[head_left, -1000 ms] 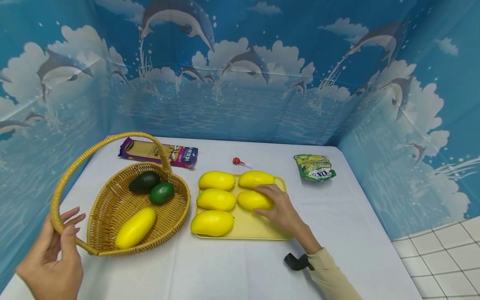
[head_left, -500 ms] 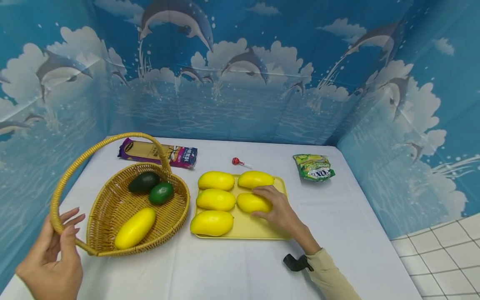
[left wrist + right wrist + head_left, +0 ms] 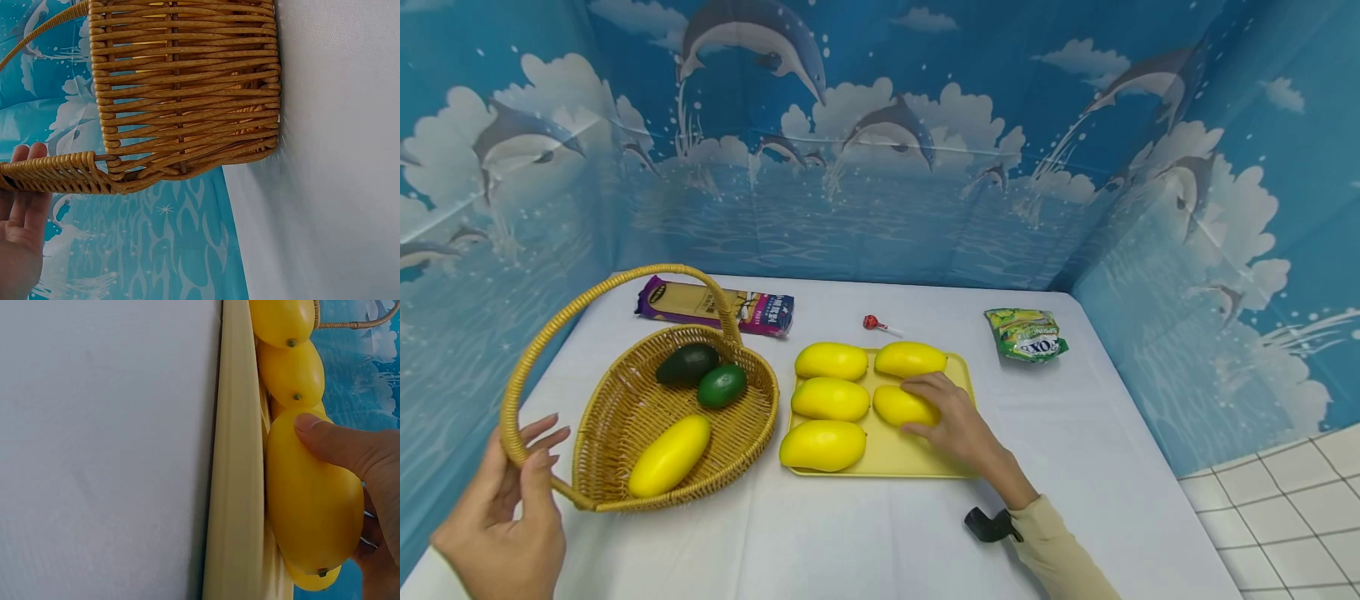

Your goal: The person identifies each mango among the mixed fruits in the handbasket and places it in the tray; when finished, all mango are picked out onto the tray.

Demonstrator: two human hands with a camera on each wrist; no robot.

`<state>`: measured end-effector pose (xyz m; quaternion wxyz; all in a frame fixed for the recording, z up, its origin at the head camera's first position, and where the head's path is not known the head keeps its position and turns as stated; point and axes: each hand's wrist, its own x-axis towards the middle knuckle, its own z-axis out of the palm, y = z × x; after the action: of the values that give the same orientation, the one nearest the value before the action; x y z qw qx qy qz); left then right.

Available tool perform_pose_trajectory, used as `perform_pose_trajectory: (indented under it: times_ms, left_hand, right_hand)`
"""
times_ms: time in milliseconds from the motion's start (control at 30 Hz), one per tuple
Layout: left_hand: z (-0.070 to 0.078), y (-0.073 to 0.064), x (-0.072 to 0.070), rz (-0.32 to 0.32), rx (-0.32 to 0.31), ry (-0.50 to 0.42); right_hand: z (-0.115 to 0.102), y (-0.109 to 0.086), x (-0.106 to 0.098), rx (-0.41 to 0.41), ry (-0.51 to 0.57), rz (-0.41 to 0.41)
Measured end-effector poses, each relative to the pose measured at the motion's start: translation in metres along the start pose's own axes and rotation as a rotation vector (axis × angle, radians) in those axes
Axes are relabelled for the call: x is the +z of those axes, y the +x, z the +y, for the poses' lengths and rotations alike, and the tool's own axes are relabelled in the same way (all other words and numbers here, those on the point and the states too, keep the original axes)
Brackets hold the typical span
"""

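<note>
My left hand (image 3: 505,508) holds the handle of a wicker basket (image 3: 752,450) at the left, thumb on one side and fingers on the other; the left wrist view shows the handle (image 3: 56,172) across the fingers. Inside the basket lie a yellow mango (image 3: 670,457), a dark avocado (image 3: 688,364) and a greener avocado (image 3: 722,386). On a yellow tray (image 3: 917,458), my right hand (image 3: 951,417) grips a mango (image 3: 898,406) between thumb and fingers. The right wrist view has the thumb pressed on that mango (image 3: 312,500). Several other mangoes (image 3: 831,400) share the tray.
Behind the basket lies a purple pasta packet (image 3: 715,306). A red lollipop (image 3: 871,322) is beyond the tray, and a green candy bag (image 3: 1026,335) lies at the back right. Dolphin-print curtains (image 3: 880,208) enclose the white table (image 3: 820,542).
The mango under my right hand has shifted very slightly to the left and down, with the hand. My left hand and the basket look unmoved.
</note>
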<state>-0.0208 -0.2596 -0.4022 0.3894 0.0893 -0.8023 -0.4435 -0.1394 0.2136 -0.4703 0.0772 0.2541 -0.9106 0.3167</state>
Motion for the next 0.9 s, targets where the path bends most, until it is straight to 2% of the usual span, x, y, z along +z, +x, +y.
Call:
perform_pose_trajectory:
  times_ms: [267, 600, 900]
  left_hand:
    - [-0.001, 0.001, 0.0, 0.0, 0.01, -0.017]
    - [-0.003, 0.0, -0.002, -0.006, 0.016, -0.02]
    - [-0.004, 0.001, -0.002, -0.008, 0.033, -0.04]
  right_hand:
    - [-0.002, 0.002, 0.0, -0.009, -0.028, -0.006]
    - [-0.004, 0.003, -0.002, -0.021, -0.011, -0.013]
    - [-0.009, 0.011, -0.003, -0.074, 0.014, -0.032]
